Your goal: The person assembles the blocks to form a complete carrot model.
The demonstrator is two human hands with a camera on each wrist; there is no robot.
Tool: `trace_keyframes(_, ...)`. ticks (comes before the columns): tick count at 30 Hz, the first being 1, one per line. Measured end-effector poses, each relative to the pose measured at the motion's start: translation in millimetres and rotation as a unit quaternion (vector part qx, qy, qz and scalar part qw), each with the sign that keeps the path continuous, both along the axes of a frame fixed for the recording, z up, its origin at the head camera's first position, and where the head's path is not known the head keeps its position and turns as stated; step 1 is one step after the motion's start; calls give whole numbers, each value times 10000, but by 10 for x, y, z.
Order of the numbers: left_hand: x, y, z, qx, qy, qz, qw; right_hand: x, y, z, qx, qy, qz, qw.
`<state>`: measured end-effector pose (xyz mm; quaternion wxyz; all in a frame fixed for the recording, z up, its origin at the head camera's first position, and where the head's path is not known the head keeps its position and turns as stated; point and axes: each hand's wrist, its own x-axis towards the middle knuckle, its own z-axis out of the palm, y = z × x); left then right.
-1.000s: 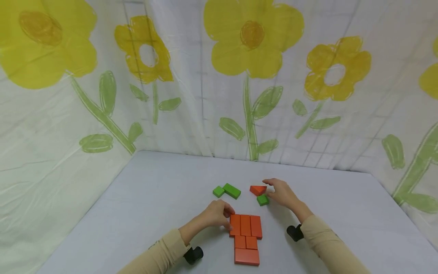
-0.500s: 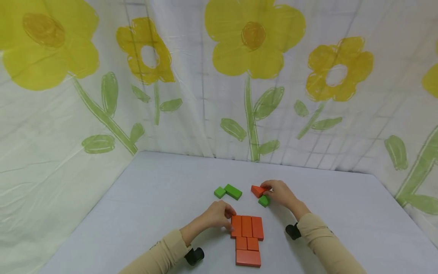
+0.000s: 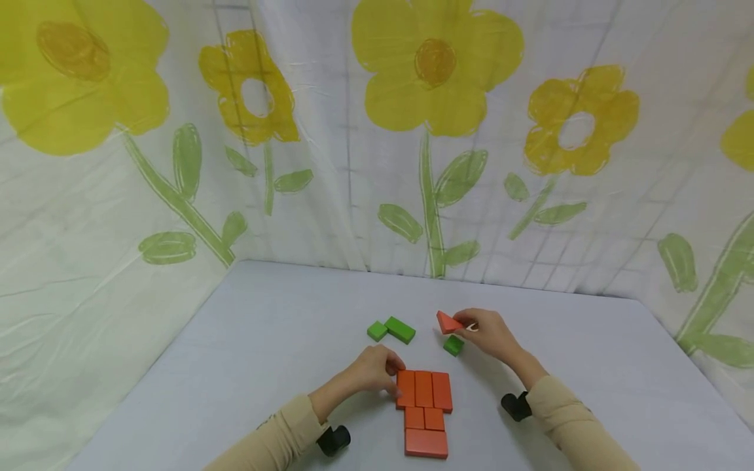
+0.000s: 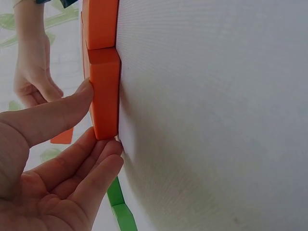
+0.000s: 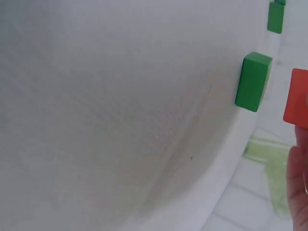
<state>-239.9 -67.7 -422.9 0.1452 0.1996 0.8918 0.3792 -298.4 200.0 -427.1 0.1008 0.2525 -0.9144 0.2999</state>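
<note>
My right hand [image 3: 485, 331] pinches a red triangular block [image 3: 446, 323] and holds it up off the table; only the block's edge [image 5: 297, 98] shows in the right wrist view. Just below it lies a small green block [image 3: 453, 345]. On the near side, red blocks lie flat against each other: three upright rectangles, two small ones and a wide one [image 3: 426, 443]. My left hand [image 3: 374, 369] holds the far left corner of the leftmost red block [image 4: 105, 91], with the thumb on its side and the fingertips at its far end.
A small green block [image 3: 377, 331] and a longer green block [image 3: 400, 330] touch each other beyond the left hand. The white table [image 3: 283, 307] ends at a white curtain [image 3: 330, 196] printed with yellow flowers.
My right hand has closed on the red triangular block and lifted it from beside the small green block. The left hand keeps its place at the red blocks.
</note>
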Motion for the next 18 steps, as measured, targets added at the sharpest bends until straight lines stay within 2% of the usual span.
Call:
trace_keyframes(5,-9,-6,-14,-14,73,-53,10000,150,0,68,-170,114,311,9993)
trace_keyframes(11,-2,-8,-19,14,171,-89,9998,371,-17,96,-349,282,886,9951)
trace_keyframes(18,3,-9,-11,7,170,-96,9998,654,-55,132,-493,152,1887,9807)
